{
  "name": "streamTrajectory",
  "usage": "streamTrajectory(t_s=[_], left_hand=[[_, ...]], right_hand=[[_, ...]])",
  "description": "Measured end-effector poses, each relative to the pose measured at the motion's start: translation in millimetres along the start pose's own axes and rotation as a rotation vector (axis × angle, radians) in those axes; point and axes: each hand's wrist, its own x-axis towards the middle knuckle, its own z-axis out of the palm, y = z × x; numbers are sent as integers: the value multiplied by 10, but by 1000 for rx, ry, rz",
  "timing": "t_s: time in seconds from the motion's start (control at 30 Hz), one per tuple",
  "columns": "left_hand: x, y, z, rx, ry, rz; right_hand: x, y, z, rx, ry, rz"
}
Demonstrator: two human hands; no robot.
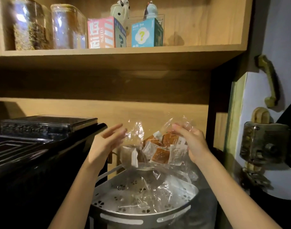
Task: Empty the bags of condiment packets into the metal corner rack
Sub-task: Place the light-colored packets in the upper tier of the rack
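A clear plastic bag (138,156) holding several orange and white condiment packets (160,155) hangs in the air above the metal corner rack (108,207). My right hand (192,142) is shut on the bag's upper right part. My left hand (108,141) is beside the bag's left edge with its fingers spread, and whether it touches the plastic I cannot tell. Crumpled clear plastic (158,190) lies in the rack's perforated tray below the bag.
A black machine (34,151) stands close on the left, touching distance from my left forearm. A wooden shelf (118,52) overhead carries glass jars (47,25) and two small boxes (146,33). A metal lock and handle (263,142) hang on the right wall.
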Motion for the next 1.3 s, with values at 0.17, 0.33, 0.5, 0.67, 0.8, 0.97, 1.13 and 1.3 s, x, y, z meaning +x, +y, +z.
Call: streamTrajectory(t_s=[0.17,0.33,0.5,0.67,0.8,0.97,1.13,1.3], left_hand=[[-69,-116,36,57,60,0],[-42,-30,33,-104,217,93],[-46,-42,25,-68,231,73],[-91,-112,63,-17,227,69],[-114,-147,76,112,163,-49],[-144,-200,35,349,6,-86],[-135,-130,-4,277,161,90],[-69,-79,-22,318,222,177]], right_hand=[[36,-65,-2,-49,-36,15],[9,-78,-89,-199,-142,33],[-42,73,-325,-365,-405,356],[-94,216,-417,-388,-450,472],[-76,222,-405,-420,-324,377],[-52,293,-392,-326,-155,312],[-85,259,-319,-187,39,177],[-130,130,-265,-173,2,58]])
